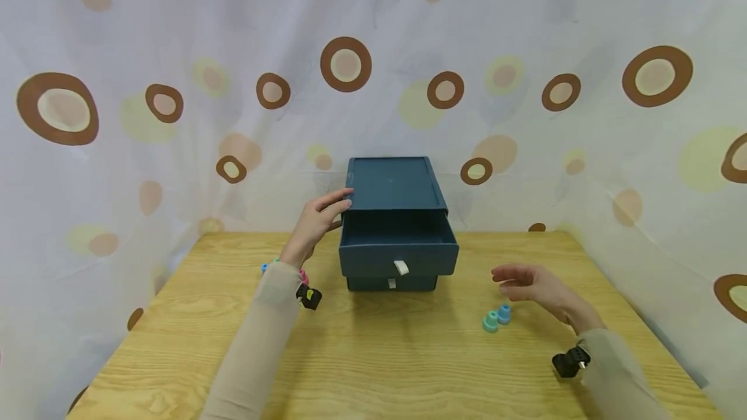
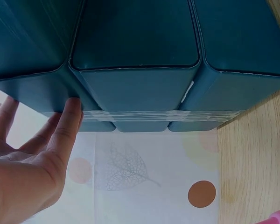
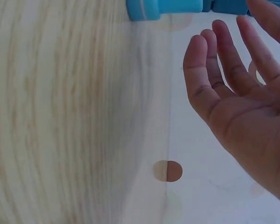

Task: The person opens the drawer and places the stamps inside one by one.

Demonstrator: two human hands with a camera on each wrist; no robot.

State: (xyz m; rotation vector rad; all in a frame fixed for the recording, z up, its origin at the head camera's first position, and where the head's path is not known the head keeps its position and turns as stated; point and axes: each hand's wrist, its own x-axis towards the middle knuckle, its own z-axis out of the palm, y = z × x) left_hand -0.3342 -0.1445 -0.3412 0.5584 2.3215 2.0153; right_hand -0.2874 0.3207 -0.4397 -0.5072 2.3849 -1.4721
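A dark blue drawer box [image 1: 391, 183] stands toward the back of the table, its upper drawer [image 1: 399, 259] pulled out and its lower drawer [image 1: 392, 283] nearly flush. My left hand [image 1: 318, 222] rests its fingertips on the box's upper left edge; in the left wrist view the straight fingers [image 2: 67, 119] touch the box's side. My right hand [image 1: 539, 287] hovers over the right of the table, fingers loosely bent and holding nothing. Close by it stand a green stepped peg-like piece [image 1: 491, 322] and a blue one [image 1: 504, 314], side by side.
Small coloured pieces, including a blue one [image 1: 265, 268] and a pink one [image 1: 303, 277], lie left of the box, partly hidden by my left wrist. White pull tabs [image 1: 401, 268] hang on the drawer fronts. A patterned curtain [image 1: 391, 50] closes off the wooden table [image 1: 385, 361] behind and at the sides.
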